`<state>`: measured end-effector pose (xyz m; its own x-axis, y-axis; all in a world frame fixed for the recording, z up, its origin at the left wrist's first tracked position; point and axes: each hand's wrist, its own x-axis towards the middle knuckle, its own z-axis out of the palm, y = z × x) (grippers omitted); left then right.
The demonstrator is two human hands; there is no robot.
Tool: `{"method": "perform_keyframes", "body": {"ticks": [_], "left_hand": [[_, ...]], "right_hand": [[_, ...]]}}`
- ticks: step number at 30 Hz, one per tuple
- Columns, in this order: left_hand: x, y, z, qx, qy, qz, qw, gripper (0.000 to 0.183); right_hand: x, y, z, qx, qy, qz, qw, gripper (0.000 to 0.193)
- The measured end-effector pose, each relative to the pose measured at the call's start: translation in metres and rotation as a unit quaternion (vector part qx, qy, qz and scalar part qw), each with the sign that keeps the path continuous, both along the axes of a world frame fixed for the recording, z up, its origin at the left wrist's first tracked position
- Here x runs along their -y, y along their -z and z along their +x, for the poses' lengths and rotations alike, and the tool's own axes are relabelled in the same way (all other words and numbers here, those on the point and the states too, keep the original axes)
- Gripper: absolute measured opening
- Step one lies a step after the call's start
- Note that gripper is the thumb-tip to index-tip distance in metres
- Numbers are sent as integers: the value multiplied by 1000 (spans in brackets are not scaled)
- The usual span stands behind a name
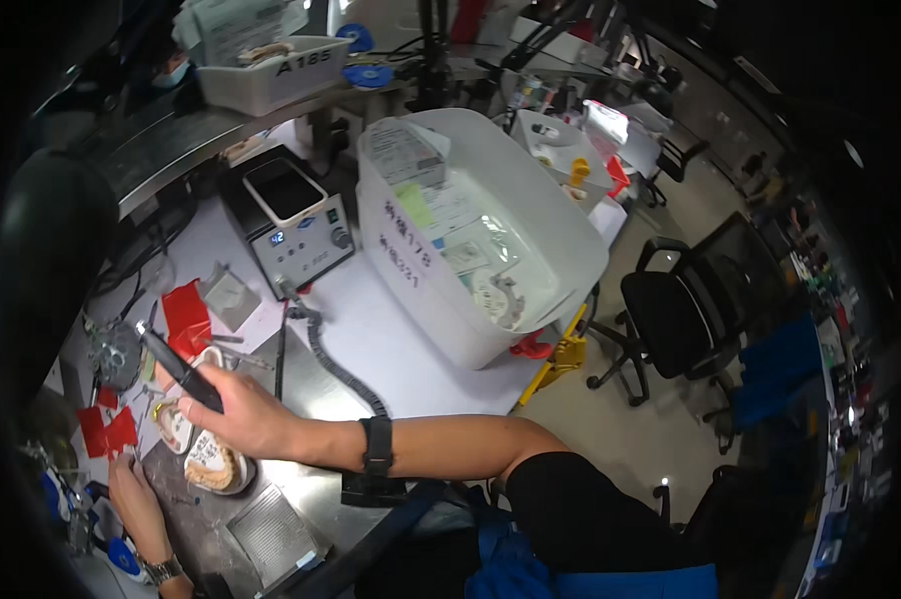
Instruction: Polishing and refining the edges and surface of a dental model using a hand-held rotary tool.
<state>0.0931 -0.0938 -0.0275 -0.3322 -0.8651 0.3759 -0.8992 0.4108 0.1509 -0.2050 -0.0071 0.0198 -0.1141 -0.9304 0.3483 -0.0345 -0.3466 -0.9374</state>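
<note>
In my right hand (241, 414) is a slim black handpiece (186, 371) with a silver tip, pointing up and to the left; my fingers close around its rear part. Just below that hand lies a plaster dental model (211, 469) with tan teeth and handwriting on its base. A second white dental model (173, 427) with a yellow patch rests beside it. At the lower left, my left hand (136, 499) lies low on the bench with its fingers stretched out. Its fingertips reach the lower edge of a red sheet (109, 431); whether they touch it is unclear.
A grey control unit (301, 250) with a coiled cord (331, 364) stands behind my hands. Right of it is a large white bin (416, 285) holding papers and models. Another red sheet (185, 314) and a grey block (231, 298) lie ahead; a ridged metal plate (276, 539) lies nearer.
</note>
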Motion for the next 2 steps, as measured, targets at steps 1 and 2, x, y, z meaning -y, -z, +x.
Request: {"method": "perform_keyframes", "body": {"ticks": [1,2], "left_hand": [[8,16,22,-14,24,-15,999,23],[24,34,15,-21,87,3,996,23]], "right_hand": [[-2,4,5,4,4,-29,1000,28],[0,10,-12,25,-15,36,999,22]]}}
